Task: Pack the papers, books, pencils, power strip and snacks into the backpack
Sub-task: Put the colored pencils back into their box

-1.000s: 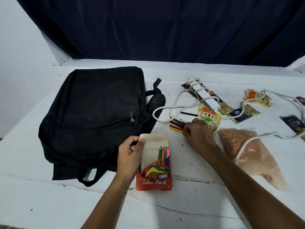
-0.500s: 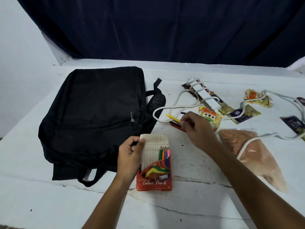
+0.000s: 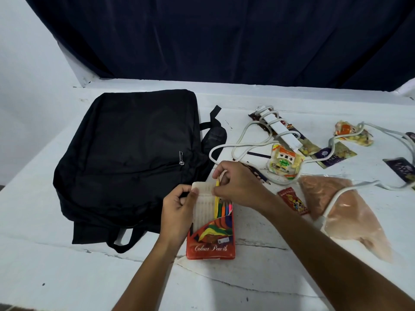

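White table, dark curtain behind: my left hand grips the light, stiff pencil box while my right hand, at its 12 o'clock, pinches the slim, light yellow pencil near its top.

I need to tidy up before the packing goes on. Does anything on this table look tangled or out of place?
Yes. The power strip lies on top of snack packets, and its white cord loops loosely over a snack packet and the clear bag. A few loose pencils lie outside the pencil box.
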Available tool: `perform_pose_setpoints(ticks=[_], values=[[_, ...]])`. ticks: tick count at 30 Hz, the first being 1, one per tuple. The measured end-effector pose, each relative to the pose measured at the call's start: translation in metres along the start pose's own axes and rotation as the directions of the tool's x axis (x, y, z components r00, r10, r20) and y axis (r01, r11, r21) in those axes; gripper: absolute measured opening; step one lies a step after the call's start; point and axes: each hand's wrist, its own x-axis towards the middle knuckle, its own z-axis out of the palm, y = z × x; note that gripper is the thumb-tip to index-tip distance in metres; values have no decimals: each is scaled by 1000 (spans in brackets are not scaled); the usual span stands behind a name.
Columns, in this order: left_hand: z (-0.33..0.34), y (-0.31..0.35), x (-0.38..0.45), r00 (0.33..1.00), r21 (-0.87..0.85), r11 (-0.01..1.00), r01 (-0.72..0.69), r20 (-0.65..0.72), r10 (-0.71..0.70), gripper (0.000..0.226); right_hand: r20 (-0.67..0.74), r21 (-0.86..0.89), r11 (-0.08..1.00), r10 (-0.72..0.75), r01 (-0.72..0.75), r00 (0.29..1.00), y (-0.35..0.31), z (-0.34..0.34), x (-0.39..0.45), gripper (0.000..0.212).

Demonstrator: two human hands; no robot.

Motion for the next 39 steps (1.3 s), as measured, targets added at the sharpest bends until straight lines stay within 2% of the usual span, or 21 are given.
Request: perform_pose_setpoints(ticks=[8,11,14,19,22,25,28,32,39], values=[[-1,-2,1,1000,-26,1000,1,3,-1,17,50,-198,980,22,-12,998,8,15,-18,74],[-1,-2,1,1000,-28,1000,10,-9,-10,16,26,-159,987,40,-35,999,11,12,-23,82],[0,0,1,1000,-46,999,26,-4,-26,15,-66,-101,992,63,-70,996,15,13,-24,80],[1,1,0,999,-37,998,41,-12,-41,15,-108,-41,996,74,-79,991,23,21,-32,75],[0,1,0,999,-30,998,53,-9,-53,15,-191,73,992,111,-99,975,27,27,-36,70],[-1,-1,1,999,-23,999,42,5,-42,15,-271,263,959,175,-102,947,34,34,-37,43],[-2,-3,1,1000,-5,1000,15,11,-15,16,-229,503,861,211,-70,950,43,41,-42,12],[-2,-5,1,1000,16,1000,-11,14,11,17,-273,547,837,166,11,948,52,46,-50,18],[-2,-11,-4,994,76,991,-112,-6,113,24,-317,514,857,148,39,937,54,50,-52,22]])
